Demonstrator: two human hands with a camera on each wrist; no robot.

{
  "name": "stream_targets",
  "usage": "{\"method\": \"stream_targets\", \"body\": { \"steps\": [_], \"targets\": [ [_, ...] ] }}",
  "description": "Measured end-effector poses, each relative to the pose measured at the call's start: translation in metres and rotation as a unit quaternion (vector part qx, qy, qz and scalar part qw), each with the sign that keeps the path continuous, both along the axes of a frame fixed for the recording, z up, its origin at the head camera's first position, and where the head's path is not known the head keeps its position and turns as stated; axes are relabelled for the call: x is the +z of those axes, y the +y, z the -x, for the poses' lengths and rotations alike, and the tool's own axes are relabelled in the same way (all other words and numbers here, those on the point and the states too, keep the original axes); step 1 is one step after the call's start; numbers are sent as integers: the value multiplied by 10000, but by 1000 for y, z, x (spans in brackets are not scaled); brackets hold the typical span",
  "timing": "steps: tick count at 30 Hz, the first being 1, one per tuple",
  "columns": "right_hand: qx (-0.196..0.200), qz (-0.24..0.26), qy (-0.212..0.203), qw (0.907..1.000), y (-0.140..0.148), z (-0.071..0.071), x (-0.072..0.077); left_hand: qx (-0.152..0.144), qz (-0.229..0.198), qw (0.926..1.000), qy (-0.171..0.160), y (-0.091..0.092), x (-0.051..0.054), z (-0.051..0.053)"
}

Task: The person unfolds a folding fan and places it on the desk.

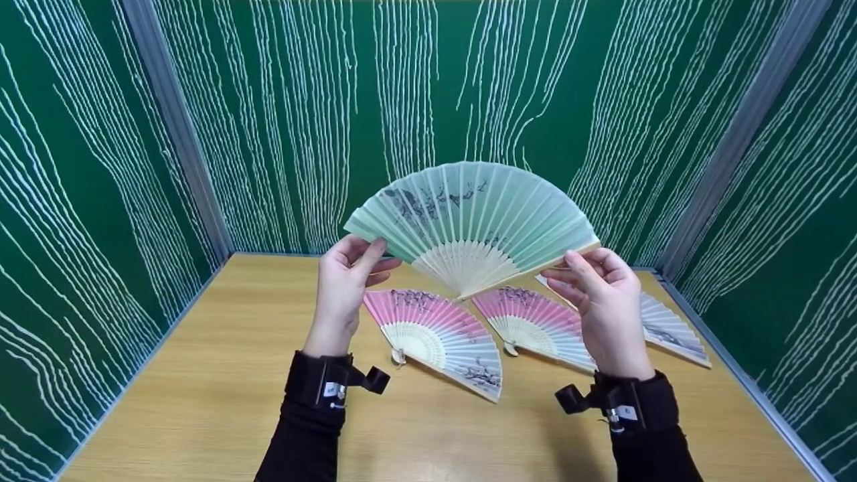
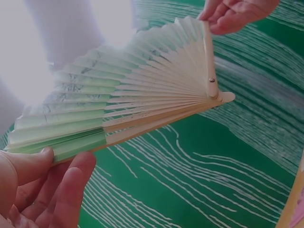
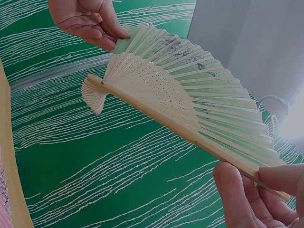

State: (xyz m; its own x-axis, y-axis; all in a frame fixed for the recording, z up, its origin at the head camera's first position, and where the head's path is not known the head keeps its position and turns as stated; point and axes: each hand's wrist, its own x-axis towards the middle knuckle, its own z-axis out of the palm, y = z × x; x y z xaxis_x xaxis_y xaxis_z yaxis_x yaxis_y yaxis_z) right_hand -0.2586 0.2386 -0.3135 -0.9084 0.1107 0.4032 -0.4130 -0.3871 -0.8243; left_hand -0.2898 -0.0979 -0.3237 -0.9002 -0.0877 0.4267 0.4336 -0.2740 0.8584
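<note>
A green folding fan (image 1: 469,207) with dark painted branches is spread wide and held up above the table. My left hand (image 1: 348,278) pinches its left edge between thumb and fingers. At the opposite edge, my right hand (image 1: 606,294) pinches the wooden outer rib near its tip. The pale ribs meet at a rivet, seen in the right wrist view beside the fan's flared handle end (image 3: 95,95). Below lie two spread pink-and-blue folding fans, one on the left (image 1: 435,341) and one on the right (image 1: 535,328), the latter partly hidden by my right hand.
A white-grey folding fan (image 1: 673,328) lies spread at the right, partly behind my right hand. The wooden table (image 1: 201,375) is bounded by green walls (image 1: 301,120) with white wavy lines and grey metal corner posts (image 1: 181,127).
</note>
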Motion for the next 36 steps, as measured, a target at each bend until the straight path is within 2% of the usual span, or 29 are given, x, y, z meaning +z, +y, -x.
{"method": "stream_targets", "body": {
  "steps": [11,20,36],
  "targets": [
    [238,325,127,9991,1,2,-1,-73,-387,9992,2,-1,-1,0],
    [91,391,-6,9992,1,2,0,-35,-550,9985,-1,-2,1,0],
    [540,1024,167,9931,2,5,-1,-95,-935,9955,-96,-5,3,1]
  ]
}}
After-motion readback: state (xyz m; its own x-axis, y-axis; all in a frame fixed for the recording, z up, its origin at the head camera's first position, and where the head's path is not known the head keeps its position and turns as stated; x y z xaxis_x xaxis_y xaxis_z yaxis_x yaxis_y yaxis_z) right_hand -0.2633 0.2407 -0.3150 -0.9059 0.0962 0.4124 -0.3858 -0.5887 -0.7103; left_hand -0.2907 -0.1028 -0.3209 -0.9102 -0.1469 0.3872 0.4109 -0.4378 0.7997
